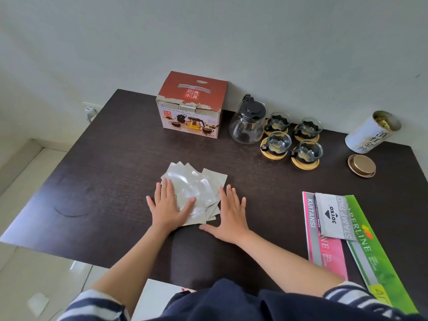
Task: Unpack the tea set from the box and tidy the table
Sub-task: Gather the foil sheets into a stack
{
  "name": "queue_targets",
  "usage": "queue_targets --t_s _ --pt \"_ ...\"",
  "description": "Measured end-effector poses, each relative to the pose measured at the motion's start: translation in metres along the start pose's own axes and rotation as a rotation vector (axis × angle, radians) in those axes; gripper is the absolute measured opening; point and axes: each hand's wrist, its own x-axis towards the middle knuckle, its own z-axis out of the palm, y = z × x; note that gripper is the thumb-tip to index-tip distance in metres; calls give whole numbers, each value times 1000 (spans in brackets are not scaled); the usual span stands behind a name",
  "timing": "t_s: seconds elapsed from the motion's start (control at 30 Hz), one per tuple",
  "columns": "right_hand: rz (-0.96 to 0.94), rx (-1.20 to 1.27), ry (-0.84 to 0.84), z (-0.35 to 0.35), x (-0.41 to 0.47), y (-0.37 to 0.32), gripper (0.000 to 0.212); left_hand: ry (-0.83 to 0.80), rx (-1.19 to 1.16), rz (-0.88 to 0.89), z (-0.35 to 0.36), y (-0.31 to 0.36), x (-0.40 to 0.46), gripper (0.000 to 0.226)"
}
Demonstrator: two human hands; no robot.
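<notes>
The red and white tea set box (191,105) stands shut at the back of the dark table (111,158). To its right are a glass teapot (248,121) with a black lid and several glass cups (293,140) on round wooden coasters. A pile of silvery plastic bags (196,188) lies flat in the table's middle. My left hand (169,206) rests flat on the pile's left side, fingers spread. My right hand (231,213) lies flat on the table against the pile's right edge.
A white tea tin (370,133) lies tilted and open at the back right, its gold lid (361,165) on the table in front of it. A pink receipt book (324,242), a grey stamp pad box (333,216) and a green paper pack (375,256) lie at the right edge.
</notes>
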Motion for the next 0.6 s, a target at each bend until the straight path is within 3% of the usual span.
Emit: queue_targets --t_s 0.3,0.5,0.6 --pt "-98 63 1 -3 8 -3 136 55 -194 105 9 5 -16 86" --pt "-97 105 267 -19 27 9 121 43 53 139 9 -12 -37 110" --pt "32 170 200 -31 62 -4 110 -47 210 157 9 -10 -37 128"
